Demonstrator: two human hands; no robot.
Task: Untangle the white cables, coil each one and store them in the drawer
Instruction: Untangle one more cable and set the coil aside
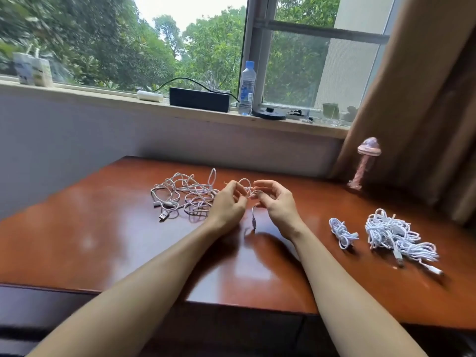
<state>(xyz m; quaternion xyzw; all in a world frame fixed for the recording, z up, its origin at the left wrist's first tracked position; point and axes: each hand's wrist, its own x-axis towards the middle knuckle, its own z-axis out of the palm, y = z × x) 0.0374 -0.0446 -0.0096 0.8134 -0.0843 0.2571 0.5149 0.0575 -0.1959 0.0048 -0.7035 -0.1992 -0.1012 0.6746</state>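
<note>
A loose tangle of white cables (184, 197) lies on the red-brown desk (103, 240), left of centre. My left hand (228, 206) and my right hand (275, 202) are raised side by side just right of the tangle. Both pinch one white cable (246, 189) that loops between the fingers. Its plug end (253, 222) hangs down between my wrists. A small coiled white cable (341, 233) rests on the desk to the right. Beside it is a bigger pile of bundled white cables (396, 235). No drawer is visible.
A pink mushroom-shaped object (365, 161) stands at the desk's back right, next to a brown curtain (417, 99). The windowsill behind holds a black box (199, 99), a water bottle (246, 88), a white roll (149, 95) and cartons (32, 69).
</note>
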